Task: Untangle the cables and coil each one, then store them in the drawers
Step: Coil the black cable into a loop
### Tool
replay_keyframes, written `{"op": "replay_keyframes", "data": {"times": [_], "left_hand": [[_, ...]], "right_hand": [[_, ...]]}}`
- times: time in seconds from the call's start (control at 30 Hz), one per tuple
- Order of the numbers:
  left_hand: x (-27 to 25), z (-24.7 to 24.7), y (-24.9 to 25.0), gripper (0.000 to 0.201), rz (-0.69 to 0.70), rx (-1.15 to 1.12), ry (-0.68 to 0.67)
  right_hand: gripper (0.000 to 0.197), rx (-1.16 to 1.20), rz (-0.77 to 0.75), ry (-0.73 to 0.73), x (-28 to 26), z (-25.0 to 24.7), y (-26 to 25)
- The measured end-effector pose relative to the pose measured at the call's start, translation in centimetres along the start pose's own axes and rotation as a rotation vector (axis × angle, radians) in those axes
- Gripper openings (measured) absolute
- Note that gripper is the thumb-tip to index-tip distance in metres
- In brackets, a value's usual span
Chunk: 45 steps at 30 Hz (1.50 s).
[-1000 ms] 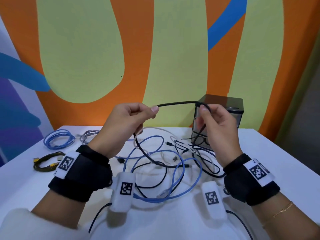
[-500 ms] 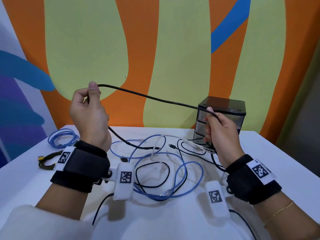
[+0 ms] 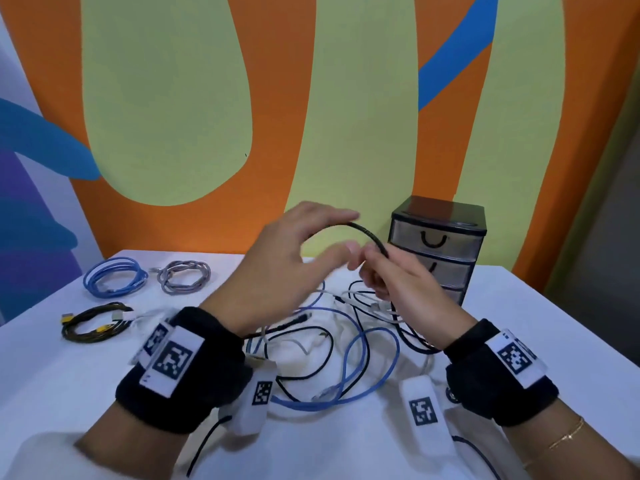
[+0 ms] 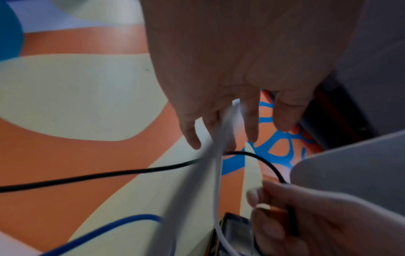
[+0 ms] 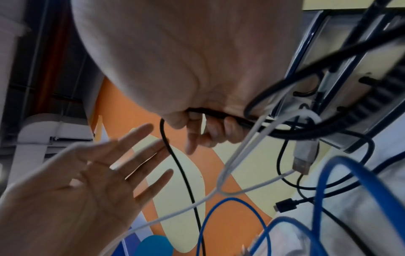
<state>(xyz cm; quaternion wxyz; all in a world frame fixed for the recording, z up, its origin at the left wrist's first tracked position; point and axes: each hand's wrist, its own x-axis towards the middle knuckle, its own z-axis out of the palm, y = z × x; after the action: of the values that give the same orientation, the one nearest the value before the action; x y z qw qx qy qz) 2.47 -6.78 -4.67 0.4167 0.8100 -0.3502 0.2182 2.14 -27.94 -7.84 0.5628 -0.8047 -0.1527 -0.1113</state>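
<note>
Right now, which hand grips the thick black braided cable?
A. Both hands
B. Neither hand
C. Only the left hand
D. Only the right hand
D: the right hand curls its fingers round the thick black braided cable, while the left hand is spread, fingers straight, beside it.

Both raised above the table (image 3: 519,341), close together. Left hand (image 3: 291,258) spread, fingers straight and fanned, fingertips (image 5: 160,147) just touching the black cable (image 3: 367,232). Right hand (image 3: 398,275) curled round that cable, pinching it, black-banded wrists angled inward over the table.
</note>
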Motion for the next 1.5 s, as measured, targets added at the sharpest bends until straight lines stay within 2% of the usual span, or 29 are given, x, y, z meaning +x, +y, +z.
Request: {"op": "replay_keyframes", "data": {"times": [0.07,0.1,0.2,0.27,0.43,0.53,0.7,0.77,0.87,1.0,1.03,1.17,1.37,1.5], "left_hand": [[-0.1,0.9,-0.5,0.038,0.083,0.248,-0.011],[-0.1,1.0,-0.7,0.036,0.097,0.302,0.003],[0.1,1.0,-1.2,0.027,0.131,0.225,0.084],[0.3,0.5,-1.1,0.023,0.121,0.114,0.224],[0.8,-2.6,-1.6,0.021,-0.036,-0.071,0.684],[0.7,-4.5,-3.3,0.023,-0.087,-0.174,0.862],[0.6,-5.1,-4.6,0.026,-0.157,-0.250,0.815],[0.6,-5.2,-4.6,0.027,-0.204,-0.301,0.894],[0.5,-5.6,-5.1,0.028,-0.269,-0.375,0.990],[0.7,-4.9,-5.0,0.027,-0.211,-0.451,0.856],[0.7,-4.7,-4.6,0.027,-0.188,-0.475,0.808],[0.8,-4.5,-3.4,0.026,-0.108,-0.523,0.716],[0.7,-3.4,-2.6,0.026,-0.008,-0.373,0.592],[0.5,-3.2,-2.4,0.028,-0.019,-0.258,0.627]], "right_hand": [[0.034,0.010,-0.043,-0.054,-0.2,0.0,-0.3],[0.034,0.010,-0.053,-0.060,-0.2,0.0,-0.3],[0.037,0.010,-0.045,-0.034,0.0,0.1,-0.1],[0.039,0.007,-0.025,-0.011,0.2,0.0,0.3],[0.036,-0.044,0.026,0.119,0.8,-0.9,1.7],[0.037,-0.069,0.032,0.215,1.0,-1.8,2.0],[0.043,-0.047,0.044,0.245,0.9,-2.2,1.5],[0.049,-0.020,0.097,0.171,0.5,-1.9,0.5],[0.050,-0.010,0.066,0.049,0.0,-1.4,0.0],[0.019,0.322,0.012,-0.013,-0.3,-0.7,-0.5],[0.017,0.406,0.016,-0.034,-0.4,-0.7,-0.8],[0.028,0.580,0.049,-0.134,-0.7,-0.6,-1.8],[0.027,0.753,0.146,-0.270,-1.5,-0.4,-3.4],[0.034,0.817,0.142,-0.370,-1.6,-0.6,-3.6]]}}
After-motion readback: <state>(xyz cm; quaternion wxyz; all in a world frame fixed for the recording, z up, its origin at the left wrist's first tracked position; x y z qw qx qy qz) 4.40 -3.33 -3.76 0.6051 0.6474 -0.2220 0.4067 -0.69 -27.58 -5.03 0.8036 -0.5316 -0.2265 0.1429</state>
